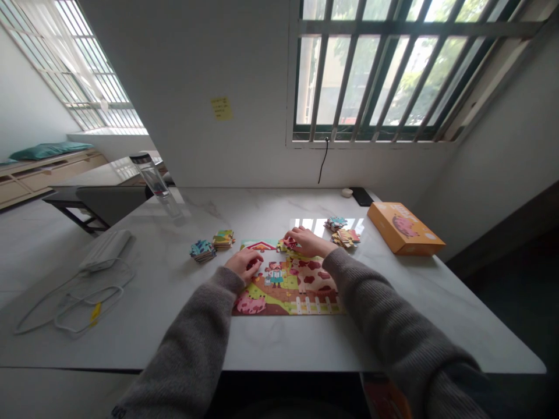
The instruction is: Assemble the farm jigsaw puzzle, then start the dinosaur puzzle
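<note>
A farm-scene jigsaw puzzle (279,291), partly put together, lies flat on the table. It shows a spotted cow, a pink pig, a small figure and a white fence. At its left edge rests my left hand (245,265), thumb apart from the fingers, holding nothing that I can see. My right hand (306,241) reaches over the puzzle's upper part, fingertips pinched on a puzzle piece (289,242) near its top edge. Stacks of loose pieces stand to the left, one blue (202,250) and one green-yellow (224,238). Beyond my right hand are two more stacks (335,223).
An orange puzzle box (404,228) sits at the right, with a black phone (361,196) and a small white object (346,192) behind it. A clear bottle (151,176) stands at the back left. A white power strip (105,250) with a looped cable (89,297) lies left.
</note>
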A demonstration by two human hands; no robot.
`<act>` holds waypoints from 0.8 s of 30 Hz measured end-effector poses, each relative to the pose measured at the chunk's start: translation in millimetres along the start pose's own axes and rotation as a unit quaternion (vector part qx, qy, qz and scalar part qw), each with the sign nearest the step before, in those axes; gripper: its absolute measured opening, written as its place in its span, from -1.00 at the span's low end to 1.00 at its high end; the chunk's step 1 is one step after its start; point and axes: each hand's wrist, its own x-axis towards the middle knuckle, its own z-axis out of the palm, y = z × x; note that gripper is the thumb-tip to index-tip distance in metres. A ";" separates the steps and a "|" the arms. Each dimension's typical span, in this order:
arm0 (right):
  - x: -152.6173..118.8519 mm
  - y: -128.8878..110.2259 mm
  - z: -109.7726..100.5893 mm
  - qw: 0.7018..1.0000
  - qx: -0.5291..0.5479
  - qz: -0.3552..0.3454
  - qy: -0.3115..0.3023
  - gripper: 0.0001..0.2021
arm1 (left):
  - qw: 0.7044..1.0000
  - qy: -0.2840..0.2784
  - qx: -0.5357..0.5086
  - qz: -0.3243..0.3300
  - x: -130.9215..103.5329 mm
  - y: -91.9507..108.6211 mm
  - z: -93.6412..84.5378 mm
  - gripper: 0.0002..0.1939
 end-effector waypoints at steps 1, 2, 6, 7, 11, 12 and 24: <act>0.8 -0.1 -1.3 1.000 -0.006 -0.001 -0.004 -0.63 | 1.000 0.003 -0.004 0.000 0.1 1.0 0.4 -0.84; 1.5 -0.7 -2.6 1.000 -0.012 -0.002 -0.005 -0.56 | 1.000 0.009 -0.011 -0.001 0.4 2.3 1.0 -0.84; -1.9 -11.8 -8.2 0.999 0.000 -0.013 0.030 -0.34 | 0.992 0.071 -0.077 -0.070 3.8 10.9 5.7 -0.84; -4.8 -17.2 -9.6 0.999 0.015 -0.021 0.045 -0.32 | 0.985 0.087 -0.109 -0.099 5.1 14.0 7.5 -0.82; -21.9 -44.9 -14.6 0.990 0.078 -0.050 0.109 -0.32 | 0.945 0.087 -0.264 -0.170 10.4 27.4 14.5 -0.67; -26.5 -52.0 -15.5 0.988 0.088 -0.052 0.119 -0.32 | 0.936 0.074 -0.297 -0.173 11.3 30.4 16.0 -0.64; -65.7 -91.5 -10.3 0.977 0.129 -0.023 0.166 -0.47 | 0.908 0.040 -0.393 -0.140 9.5 39.7 23.2 -0.58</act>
